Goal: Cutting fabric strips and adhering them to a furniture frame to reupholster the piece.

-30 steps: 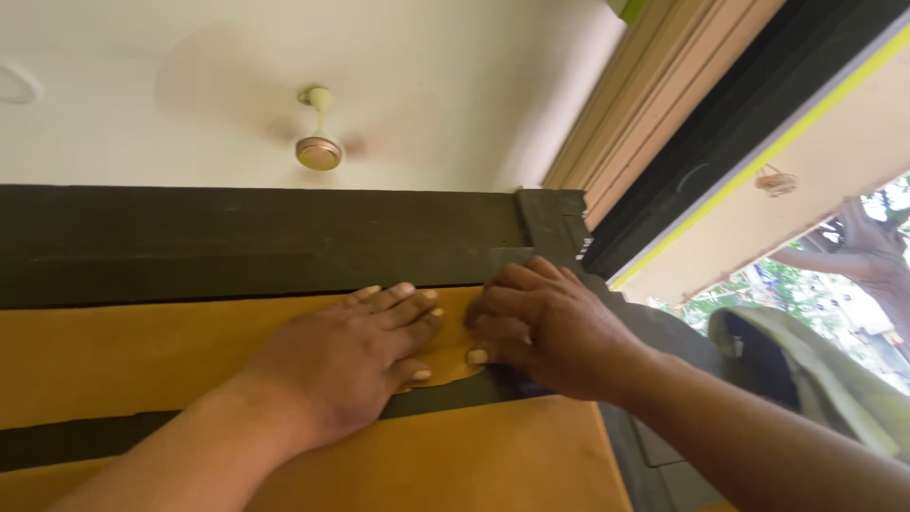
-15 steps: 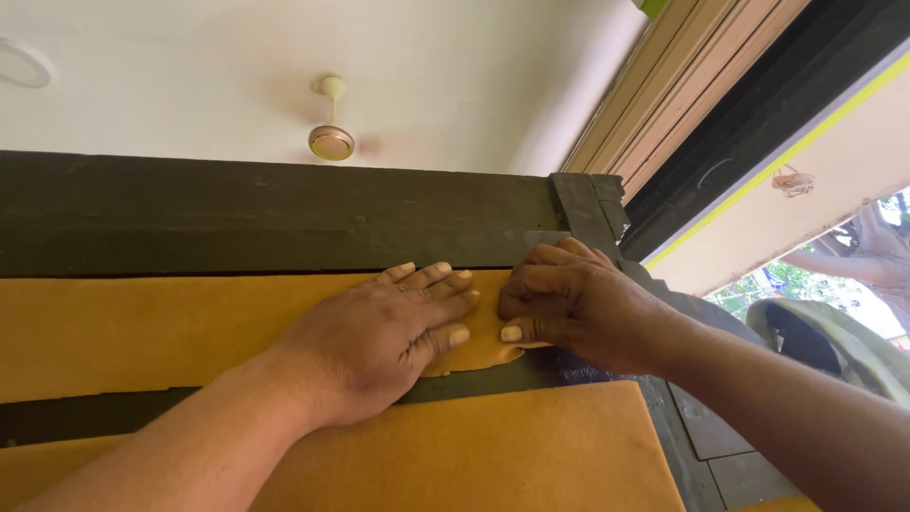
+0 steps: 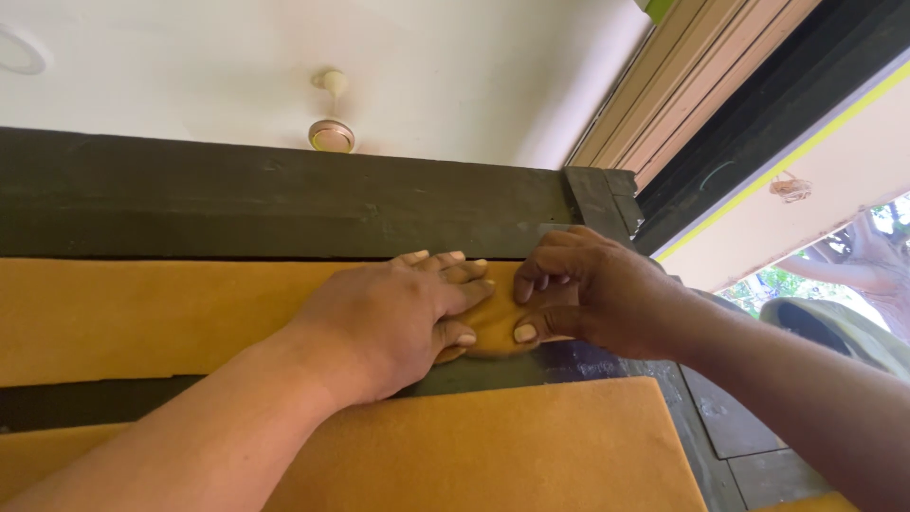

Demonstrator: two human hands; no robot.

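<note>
Left hand (image 3: 398, 318) flat on the upper yellow strip (image 3: 142, 318), fingers (image 3: 455, 275) spread and gripping nothing. Right hand (image 3: 592, 299) beside it, touching, fingers curled and pinching the strip's right end just under the dark beam (image 3: 284, 199) near the corner block (image 3: 602, 199). Second yellow panel (image 3: 512, 446) lower down, apart from both hands. Likely risk: uneven pressing, leaving the end creased or crooked against the beam; a pinched edge could tear or lift.
</note>
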